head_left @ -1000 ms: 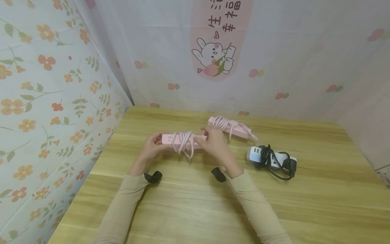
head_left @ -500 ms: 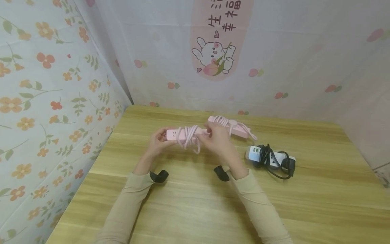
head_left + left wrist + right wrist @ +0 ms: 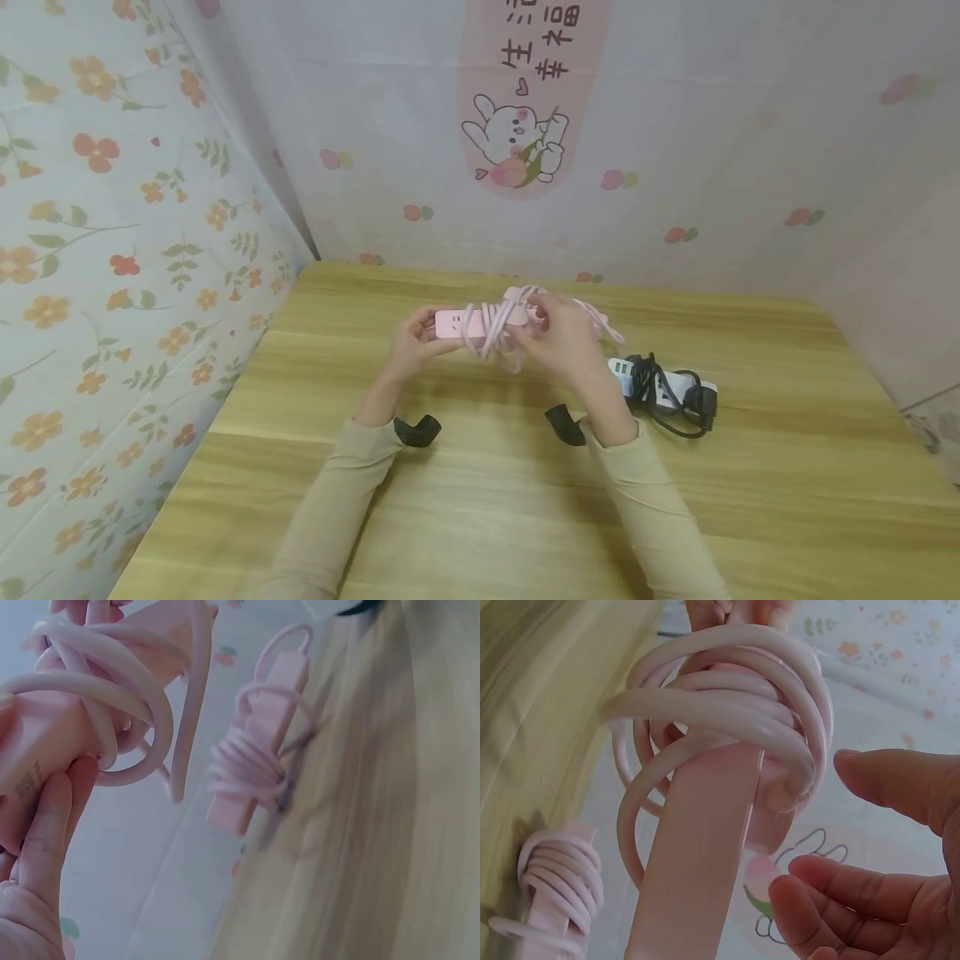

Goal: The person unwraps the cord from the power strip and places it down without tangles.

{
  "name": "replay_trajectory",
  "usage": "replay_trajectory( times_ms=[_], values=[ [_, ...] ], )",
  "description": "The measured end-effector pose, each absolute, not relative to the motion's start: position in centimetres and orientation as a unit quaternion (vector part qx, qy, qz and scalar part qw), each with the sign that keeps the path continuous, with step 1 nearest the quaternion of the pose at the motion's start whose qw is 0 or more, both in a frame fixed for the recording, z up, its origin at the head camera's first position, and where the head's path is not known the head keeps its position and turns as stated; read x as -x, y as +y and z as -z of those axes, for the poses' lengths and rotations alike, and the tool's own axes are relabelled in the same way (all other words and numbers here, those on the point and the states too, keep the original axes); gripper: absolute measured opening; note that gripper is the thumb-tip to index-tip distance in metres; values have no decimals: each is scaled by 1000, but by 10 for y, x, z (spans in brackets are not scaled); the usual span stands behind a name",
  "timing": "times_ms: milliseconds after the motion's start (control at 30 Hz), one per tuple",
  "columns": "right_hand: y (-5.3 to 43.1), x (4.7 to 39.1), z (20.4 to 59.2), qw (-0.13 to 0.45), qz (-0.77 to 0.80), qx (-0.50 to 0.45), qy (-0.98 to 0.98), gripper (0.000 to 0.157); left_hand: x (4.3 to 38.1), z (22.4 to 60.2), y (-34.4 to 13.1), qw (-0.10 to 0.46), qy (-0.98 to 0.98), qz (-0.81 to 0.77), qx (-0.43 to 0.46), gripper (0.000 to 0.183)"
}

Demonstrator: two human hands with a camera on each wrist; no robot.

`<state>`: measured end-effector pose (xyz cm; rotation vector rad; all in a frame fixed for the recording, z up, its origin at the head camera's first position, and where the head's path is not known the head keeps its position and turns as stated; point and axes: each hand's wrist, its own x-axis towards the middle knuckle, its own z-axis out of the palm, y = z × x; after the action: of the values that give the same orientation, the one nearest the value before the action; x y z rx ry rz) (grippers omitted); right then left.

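Observation:
A pink power strip, its own pink cord wrapped round it in loose loops, is held up over the table. My left hand grips its left end, with fingers along the side in the left wrist view. My right hand is beside the other end. In the right wrist view its thumb and fingers are spread apart, with a gap between them and the strip. Behind lies a second pink power strip, also wound with cord; my right hand partly covers it in the head view.
To the right on the wooden table lies a white power strip with a black cord wound round it. A printed cloth hangs behind the table, and a floral one at the left. Black curved pieces sit at both wrists.
Both hands and the wrapped pink strip have moved right and slightly up in the head view, overlapping the second pink strip. That strip and the white one stay put.

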<state>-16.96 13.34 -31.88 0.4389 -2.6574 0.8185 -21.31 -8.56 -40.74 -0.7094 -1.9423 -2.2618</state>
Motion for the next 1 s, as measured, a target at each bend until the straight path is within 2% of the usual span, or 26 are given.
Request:
replay_trajectory(
  times_ms=[300,600,867,1000],
  values=[
    [148,162,311,141,-277,-125,-942,46,213,405,-62,27,-603,756,252,44],
    [160,158,309,153,-276,-124,-941,39,215,399,-47,19,-599,759,256,44],
    [153,159,302,124,-207,-92,-966,37,213,394,-42,18,-600,758,254,44],
    [153,161,300,110,-194,-95,-970,25,213,394,-41,20,-601,760,248,44]
  ],
)
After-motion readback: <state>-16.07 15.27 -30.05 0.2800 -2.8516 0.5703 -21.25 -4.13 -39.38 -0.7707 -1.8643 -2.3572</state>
